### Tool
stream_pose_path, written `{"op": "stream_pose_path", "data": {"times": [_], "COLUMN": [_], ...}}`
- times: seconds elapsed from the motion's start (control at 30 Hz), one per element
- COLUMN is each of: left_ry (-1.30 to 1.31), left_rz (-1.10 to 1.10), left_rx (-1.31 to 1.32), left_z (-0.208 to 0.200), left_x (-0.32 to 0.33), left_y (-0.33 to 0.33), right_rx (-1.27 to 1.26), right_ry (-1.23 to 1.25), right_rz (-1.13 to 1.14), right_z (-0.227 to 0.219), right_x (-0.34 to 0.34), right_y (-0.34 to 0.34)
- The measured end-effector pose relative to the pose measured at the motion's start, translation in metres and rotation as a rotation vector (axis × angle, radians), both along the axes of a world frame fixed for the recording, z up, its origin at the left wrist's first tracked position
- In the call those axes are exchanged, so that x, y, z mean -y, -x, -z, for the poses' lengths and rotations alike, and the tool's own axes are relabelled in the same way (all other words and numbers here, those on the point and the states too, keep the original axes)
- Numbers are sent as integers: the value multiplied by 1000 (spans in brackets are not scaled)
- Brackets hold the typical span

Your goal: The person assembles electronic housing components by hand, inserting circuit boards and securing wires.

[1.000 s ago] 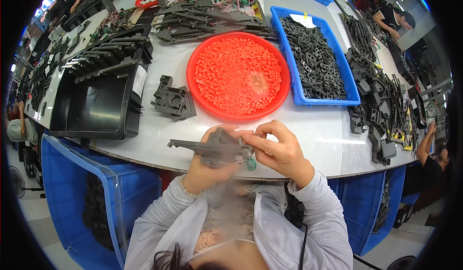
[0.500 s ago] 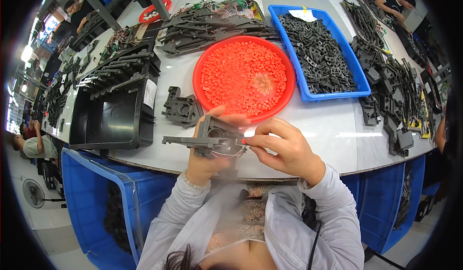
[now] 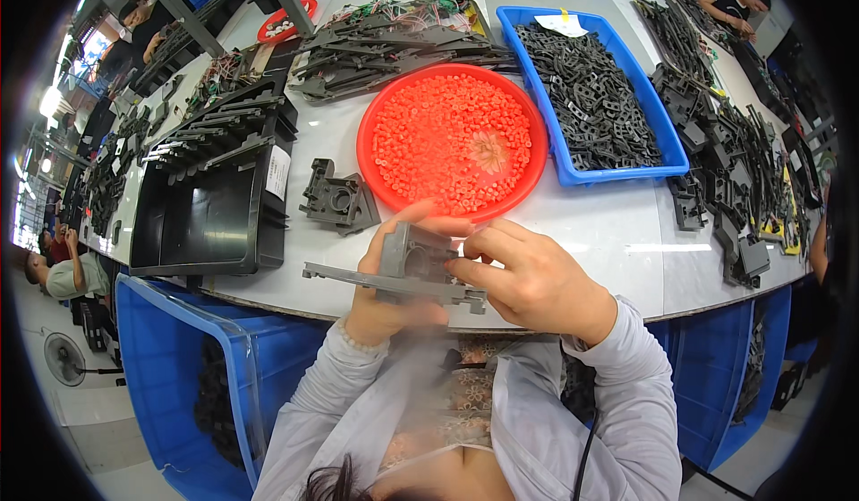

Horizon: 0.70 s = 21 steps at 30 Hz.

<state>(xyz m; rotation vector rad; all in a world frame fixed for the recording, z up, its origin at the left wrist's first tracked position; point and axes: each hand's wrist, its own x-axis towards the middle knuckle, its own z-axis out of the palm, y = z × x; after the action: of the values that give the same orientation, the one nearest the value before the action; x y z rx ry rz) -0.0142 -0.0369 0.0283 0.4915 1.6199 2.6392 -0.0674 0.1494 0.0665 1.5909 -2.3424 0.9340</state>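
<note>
My left hand (image 3: 367, 315) is closed around a dark grey plastic housing (image 3: 407, 255) with a long flat arm, held over the table's near edge. My right hand (image 3: 544, 277) is closed, its fingertips pinched against the housing's right side. Whatever lies between those fingertips is hidden now. Just beyond both hands stands a round red tray (image 3: 364, 148) full of small red ring-like pieces (image 3: 416, 130). A similar dark grey housing (image 3: 338, 199) rests on the table left of the tray.
A blue bin (image 3: 608, 179) of small black parts stands right of the tray. To the left is a black crate (image 3: 192, 268) with long parts across it. More long grey parts (image 3: 376, 49) and wires lie behind. Large blue tubs (image 3: 179, 367) stand below the table. Other people work farther off.
The housing has turned in my left hand, its long arm now slanting down to the right. A red piece seen at my right fingertips is now out of sight; that hand is closer in.
</note>
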Motion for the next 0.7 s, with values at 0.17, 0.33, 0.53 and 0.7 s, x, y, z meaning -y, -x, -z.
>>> {"op": "stream_pose_path", "data": {"times": [0.17, 0.33, 0.53, 0.7], "left_ry": [34, 60, 87, 52], "left_rz": [0, -23, -88, -116], "left_rx": [-51, -51, -109, -110], "left_z": [1, 4, 7, 12], "left_x": [-3, -1, 0, -2], "left_y": [1, 1, 0, 2], "right_rx": [3, -11, 44, 68], "right_ry": [-5, 6, 35, 118], "right_rz": [-69, -68, -66, -53], "right_z": [-4, -5, 8, 28], "right_x": [0, 2, 3, 5], "right_y": [1, 1, 1, 1]}}
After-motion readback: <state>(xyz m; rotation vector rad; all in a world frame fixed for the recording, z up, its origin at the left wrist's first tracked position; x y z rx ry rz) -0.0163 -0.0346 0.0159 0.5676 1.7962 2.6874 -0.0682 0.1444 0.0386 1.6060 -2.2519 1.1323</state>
